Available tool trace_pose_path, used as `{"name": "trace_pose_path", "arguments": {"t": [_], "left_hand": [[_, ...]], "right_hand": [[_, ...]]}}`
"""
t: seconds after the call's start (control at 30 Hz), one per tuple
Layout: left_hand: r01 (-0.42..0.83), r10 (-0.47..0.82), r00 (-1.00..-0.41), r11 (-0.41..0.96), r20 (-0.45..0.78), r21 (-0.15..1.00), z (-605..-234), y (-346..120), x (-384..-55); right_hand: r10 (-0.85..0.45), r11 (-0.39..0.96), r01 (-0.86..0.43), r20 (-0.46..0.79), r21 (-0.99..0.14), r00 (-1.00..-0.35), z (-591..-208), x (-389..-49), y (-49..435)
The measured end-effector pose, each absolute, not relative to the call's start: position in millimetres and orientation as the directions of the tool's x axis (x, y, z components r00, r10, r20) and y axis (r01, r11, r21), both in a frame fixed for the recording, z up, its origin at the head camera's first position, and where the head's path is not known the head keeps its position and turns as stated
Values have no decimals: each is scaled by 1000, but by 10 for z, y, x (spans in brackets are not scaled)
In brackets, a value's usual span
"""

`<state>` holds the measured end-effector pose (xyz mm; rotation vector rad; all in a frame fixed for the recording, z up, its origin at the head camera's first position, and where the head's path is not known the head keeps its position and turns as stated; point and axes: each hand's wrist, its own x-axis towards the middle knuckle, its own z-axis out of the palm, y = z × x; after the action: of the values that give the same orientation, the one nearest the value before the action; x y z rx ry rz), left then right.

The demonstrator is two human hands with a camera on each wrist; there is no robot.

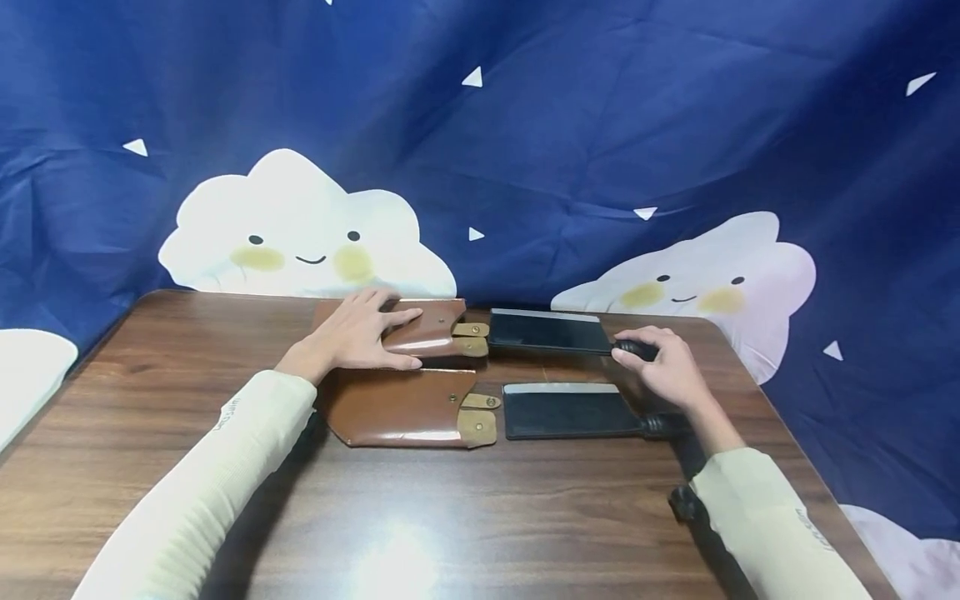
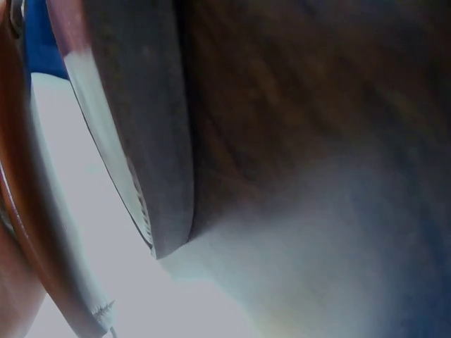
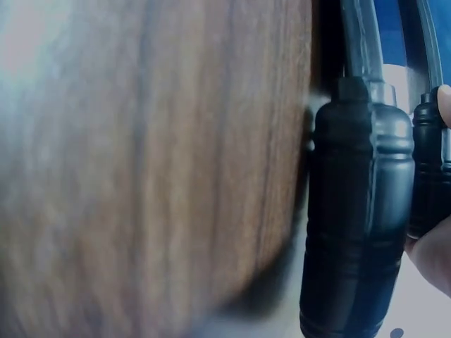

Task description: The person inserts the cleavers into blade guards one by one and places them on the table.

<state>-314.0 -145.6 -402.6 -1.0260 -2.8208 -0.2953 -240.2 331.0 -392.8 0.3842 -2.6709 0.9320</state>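
Note:
Two brown leather cleaver sheaths lie one behind the other. On the back sheath (image 1: 431, 327) rests my left hand (image 1: 356, 332), its fingers spread over the leather. The front sheath (image 1: 405, 406) lies just below that hand, its two tan snap straps pointing right. To the right, my right hand (image 1: 663, 362) pinches the black handle (image 3: 430, 165) of the back cleaver (image 1: 550, 332) between thumb and fingers. That cleaver's dark blade has a pale edge along its far side and points at the back sheath's straps. A matching front cleaver (image 1: 573, 411) lies nearer, its ridged black handle (image 3: 359, 204) under the right wrist.
The wood-grain table (image 1: 525, 517) bears everything, with a bright glare at its front. A blue cloth (image 1: 525, 125) with white clouds hangs right behind the far edge. A small black object (image 1: 682, 504) shows at the right sleeve's cuff.

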Motion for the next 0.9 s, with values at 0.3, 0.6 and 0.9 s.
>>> {"name": "trace_pose_path", "arguments": {"t": [0.3,0.6,0.9], "left_hand": [[661,633,-747,738,200,134,-4019,-1443,-3119],[663,631,-744,738,220,127,-4030,-1432,-3111],[659,628,-749,741,213,132,-4025,-1450,-3090]], "right_hand": [[-183,738,-383,381,-555,-906,-3946,-2445,3207],[-178,740,-359,350,-568,-920,-3944,-2456,3158],[-175,726,-345,326,-594,-929,-3931,-2414,3078]]}}
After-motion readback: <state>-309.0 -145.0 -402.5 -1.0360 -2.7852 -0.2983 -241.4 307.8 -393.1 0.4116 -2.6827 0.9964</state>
